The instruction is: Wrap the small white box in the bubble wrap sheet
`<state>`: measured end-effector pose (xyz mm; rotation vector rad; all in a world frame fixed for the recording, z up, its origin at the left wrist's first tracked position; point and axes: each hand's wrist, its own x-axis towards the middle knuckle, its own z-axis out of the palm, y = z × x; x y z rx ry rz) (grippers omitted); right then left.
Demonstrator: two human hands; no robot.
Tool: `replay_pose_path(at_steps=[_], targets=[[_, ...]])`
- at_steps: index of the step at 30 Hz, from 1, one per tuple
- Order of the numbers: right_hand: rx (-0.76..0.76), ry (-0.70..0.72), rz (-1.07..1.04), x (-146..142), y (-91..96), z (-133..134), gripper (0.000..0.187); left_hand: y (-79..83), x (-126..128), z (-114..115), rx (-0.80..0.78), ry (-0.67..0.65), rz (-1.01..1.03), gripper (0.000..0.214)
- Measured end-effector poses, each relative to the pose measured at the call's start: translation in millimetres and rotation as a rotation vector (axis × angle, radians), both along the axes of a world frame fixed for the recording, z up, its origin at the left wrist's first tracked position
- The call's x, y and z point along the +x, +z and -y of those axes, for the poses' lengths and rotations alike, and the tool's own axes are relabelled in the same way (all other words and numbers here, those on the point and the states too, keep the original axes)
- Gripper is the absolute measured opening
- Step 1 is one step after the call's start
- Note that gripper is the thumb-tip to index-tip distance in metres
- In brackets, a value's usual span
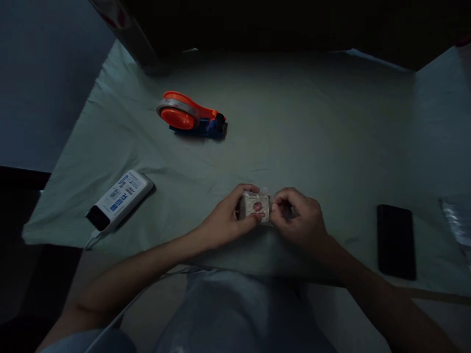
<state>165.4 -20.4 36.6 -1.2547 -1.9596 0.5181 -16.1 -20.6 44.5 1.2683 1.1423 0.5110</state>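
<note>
A small box [260, 205] in clear plastic wrap, pale with a reddish print, is held just above or on the green cloth near its front edge. My left hand [230, 215] grips it from the left, thumb on the printed face and fingers around the far side. At the box's right end, my right hand [298, 213] is closed in a pinch, thumb against forefinger. What lies between those fingertips, perhaps the edge of the wrap, is too small to make out.
An orange and blue tape dispenser [191, 115] stands at the back left. Nearer on the left lies a white power bank [121, 198] with a cable. A black phone-like slab [396, 241] rests at right, beside a clear plastic packet [456, 218]. The green cloth [312, 132] is wrinkled.
</note>
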Motion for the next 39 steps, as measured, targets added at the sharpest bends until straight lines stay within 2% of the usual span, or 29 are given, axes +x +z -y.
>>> replay_pose_path(at_steps=[3, 6, 9, 14, 18, 24, 28, 33, 36, 39], targets=[[-0.233, -0.115, -0.263, -1, -5.7, -1, 0.009, -2.9, 0, 2, -0.093, 0.079, 0.128, 0.043], [-0.442, -0.203, -0.559, 1, -18.3, -4, 0.010, -3.7, 1, 3, -0.120, 0.151, 0.194, 0.047], [-0.494, -0.181, -0.716, 3, -30.1, -2, 0.011, -5.5, 3, 4, -0.122, 0.198, 0.216, 0.055], [-0.420, -0.124, -0.447, -1, -29.0, 12, 0.038, -9.7, 10, 6, -0.078, 0.244, 0.239, 0.062], [-0.378, -0.092, -0.378, -3, -22.3, 13, 0.023, -8.7, 11, 6, -0.067, 0.257, 0.284, 0.061], [-0.437, 0.094, -0.406, 12, -23.5, 3, 0.023, -7.1, 2, 7, -0.038, 0.217, 0.258, 0.052], [-0.293, 0.048, -0.236, 14, -18.6, 2, 0.010, -5.0, 2, 9, -0.069, 0.177, 0.269, 0.047], [-0.096, -0.023, -0.066, 5, -12.9, 5, 0.012, -0.6, 4, 7, 0.029, 0.090, 0.062, 0.047], [-0.045, -0.049, -0.034, -1, -15.6, 6, 0.008, 0.2, 2, 5, 0.075, 0.030, -0.038, 0.047], [-0.052, -0.097, -0.043, -6, -19.0, 7, 0.008, 0.1, 1, 5, 0.083, 0.012, -0.044, 0.046]])
